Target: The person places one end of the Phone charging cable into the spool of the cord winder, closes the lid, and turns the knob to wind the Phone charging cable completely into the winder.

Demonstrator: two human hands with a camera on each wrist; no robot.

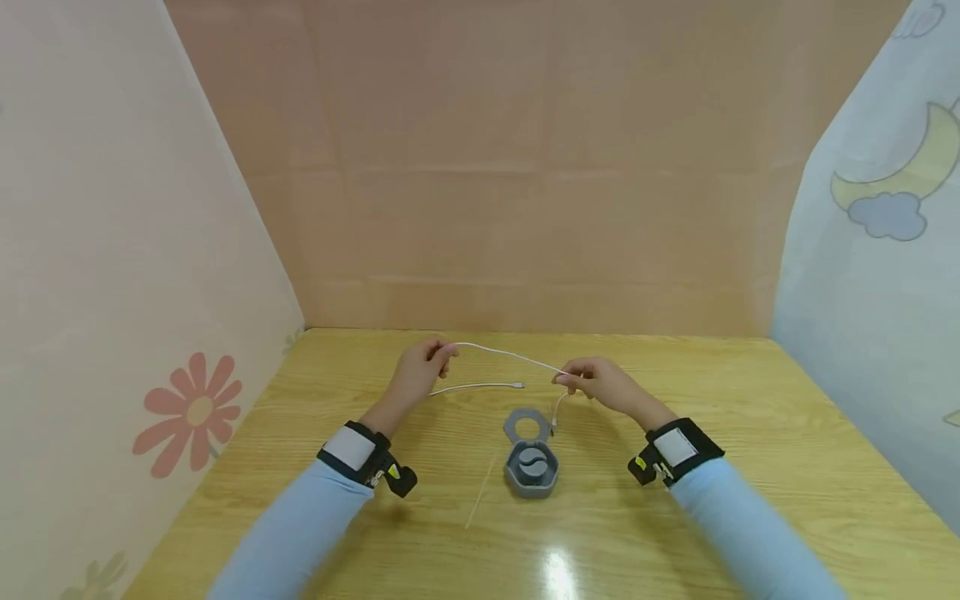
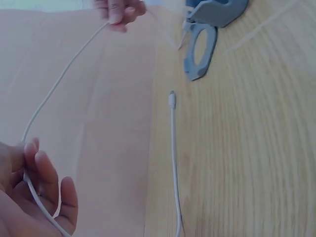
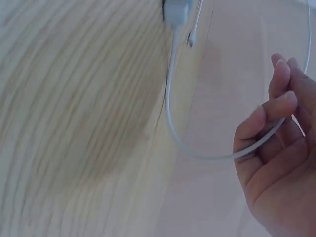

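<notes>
The right hand (image 3: 276,148) curls its fingers (image 3: 266,116) round a thin white cable (image 3: 197,152). From the fingers the cable loops away to a plug (image 3: 176,11) above the wooden tabletop (image 3: 74,123).

The worktop (image 1: 750,467) is pale wood-grain laminate, smooth and glossy enough to throw back a bright spot of light near its front edge. The thin white cable (image 1: 502,354) has a smooth, slightly shiny plastic sheath. The grey winder case (image 1: 531,467) looks like matt moulded plastic. The side wall (image 1: 112,250) and back wall (image 1: 525,167) appear to be matt cloth or paper. Both sleeves (image 1: 300,533) are soft light-blue cloth.
</notes>
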